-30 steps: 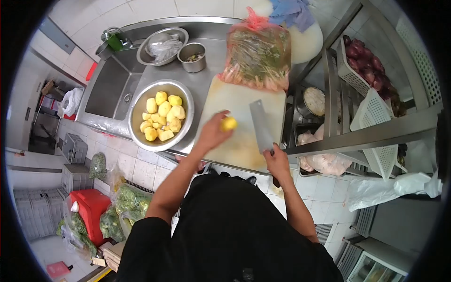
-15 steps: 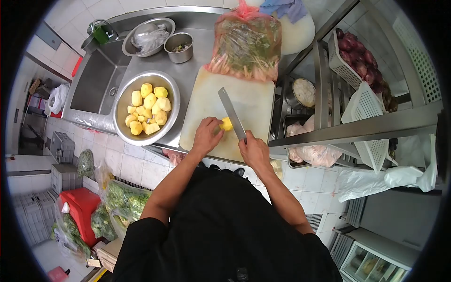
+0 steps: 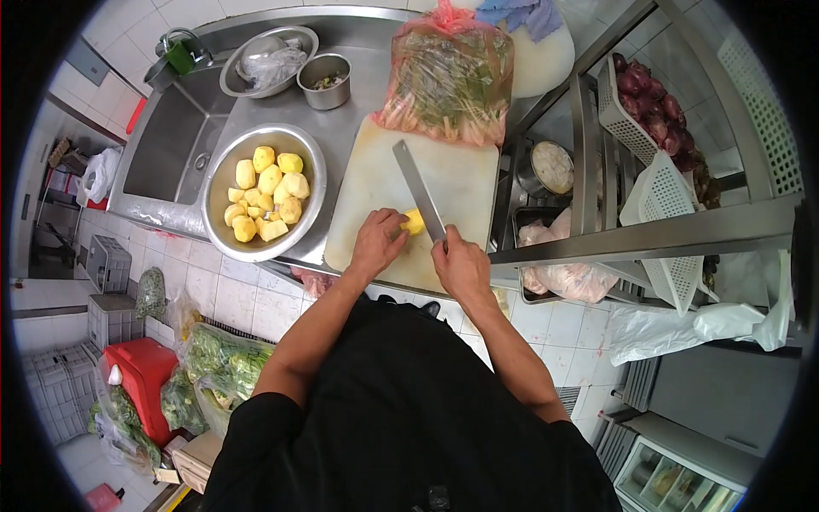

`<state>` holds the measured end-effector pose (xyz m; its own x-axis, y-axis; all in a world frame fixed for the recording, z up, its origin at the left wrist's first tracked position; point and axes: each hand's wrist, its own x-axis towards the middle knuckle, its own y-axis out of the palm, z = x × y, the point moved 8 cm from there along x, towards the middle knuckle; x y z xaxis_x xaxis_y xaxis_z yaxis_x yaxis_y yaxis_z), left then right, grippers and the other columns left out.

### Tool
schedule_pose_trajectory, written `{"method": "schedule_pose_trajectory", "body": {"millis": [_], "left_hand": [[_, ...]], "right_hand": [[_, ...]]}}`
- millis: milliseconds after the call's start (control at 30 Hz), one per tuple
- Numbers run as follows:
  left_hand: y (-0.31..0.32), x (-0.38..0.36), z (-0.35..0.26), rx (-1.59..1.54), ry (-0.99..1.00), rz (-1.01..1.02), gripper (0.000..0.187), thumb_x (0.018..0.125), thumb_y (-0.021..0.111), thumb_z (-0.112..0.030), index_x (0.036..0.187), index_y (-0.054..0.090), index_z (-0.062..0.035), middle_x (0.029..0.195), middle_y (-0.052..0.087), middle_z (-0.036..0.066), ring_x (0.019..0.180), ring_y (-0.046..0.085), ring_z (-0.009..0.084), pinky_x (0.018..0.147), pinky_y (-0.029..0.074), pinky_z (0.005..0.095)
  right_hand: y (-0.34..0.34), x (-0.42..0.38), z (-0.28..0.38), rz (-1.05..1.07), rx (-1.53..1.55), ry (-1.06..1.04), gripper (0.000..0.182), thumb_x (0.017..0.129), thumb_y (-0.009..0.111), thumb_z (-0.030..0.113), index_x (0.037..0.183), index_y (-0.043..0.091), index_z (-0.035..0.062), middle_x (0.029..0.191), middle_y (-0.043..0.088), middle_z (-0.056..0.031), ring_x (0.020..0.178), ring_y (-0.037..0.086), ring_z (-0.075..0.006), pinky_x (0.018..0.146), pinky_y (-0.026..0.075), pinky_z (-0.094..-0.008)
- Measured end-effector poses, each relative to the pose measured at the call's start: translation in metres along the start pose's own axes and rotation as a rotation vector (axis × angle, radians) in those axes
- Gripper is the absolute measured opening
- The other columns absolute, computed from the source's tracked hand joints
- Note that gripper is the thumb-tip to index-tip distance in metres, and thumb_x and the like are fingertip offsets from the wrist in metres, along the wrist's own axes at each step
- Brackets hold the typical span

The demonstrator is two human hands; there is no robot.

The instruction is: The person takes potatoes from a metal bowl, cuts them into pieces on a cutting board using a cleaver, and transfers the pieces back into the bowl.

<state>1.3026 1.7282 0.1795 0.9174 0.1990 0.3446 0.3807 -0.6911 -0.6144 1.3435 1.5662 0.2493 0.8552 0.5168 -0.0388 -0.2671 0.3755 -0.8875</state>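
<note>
- Here's your left hand (image 3: 380, 243), fingers bent and gripping the potato (image 3: 414, 223) against the board (image 3: 367, 179), closer to its near edge than its far one!
- Your right hand (image 3: 461, 266) is wrapped tight round the cleaver (image 3: 415, 181), blade slanting towards the board's far edge.
- That blade stands just right of the potato; from up here, you can't quite tell whether steel touches it.
- Left of the board, at the worktop's near edge, your bowl (image 3: 264, 130) carries peeled potatoes (image 3: 270, 179)!
- Across the board's far edge sprawls a bag (image 3: 452, 81) of greens.
</note>
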Motion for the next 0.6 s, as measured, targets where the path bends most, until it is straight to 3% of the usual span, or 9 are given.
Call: {"method": "schedule_pose_trajectory", "body": {"millis": [133,367,600], "left_hand": [[0.003,0.000,0.002,0.017,-0.012,0.002,0.025,0.084,0.073,-0.014,0.107,0.071,-0.0049,0.109,0.067,0.013,0.099,0.061,0.0340,0.089,0.051,0.0428],[0.005,-0.003,0.010,0.014,-0.016,-0.007,0.025,0.084,0.073,-0.012,0.107,0.070,-0.0056,0.108,0.066,0.012,0.100,0.061,0.0342,0.089,0.052,0.0429],[0.009,-0.004,0.008,-0.011,-0.036,0.012,0.028,0.082,0.075,-0.013,0.109,0.069,-0.0053,0.110,0.065,0.012,0.101,0.060,0.0341,0.090,0.051,0.0434]], "right_hand": [[-0.029,0.001,0.019,-0.082,0.110,0.000,0.021,0.097,0.055,0.021,0.104,0.057,0.0010,0.074,0.069,-0.0233,0.070,0.069,-0.0440,0.067,0.054,-0.0555],[0.064,0.008,-0.018,0.200,-0.063,0.109,0.022,0.096,0.052,0.018,0.109,0.058,0.0017,0.081,0.071,-0.0255,0.081,0.071,-0.0450,0.076,0.055,-0.0569],[0.073,0.016,-0.032,0.217,-0.010,0.113,0.023,0.094,0.056,0.019,0.109,0.056,0.0009,0.085,0.071,-0.0266,0.085,0.070,-0.0454,0.077,0.054,-0.0566]]}}
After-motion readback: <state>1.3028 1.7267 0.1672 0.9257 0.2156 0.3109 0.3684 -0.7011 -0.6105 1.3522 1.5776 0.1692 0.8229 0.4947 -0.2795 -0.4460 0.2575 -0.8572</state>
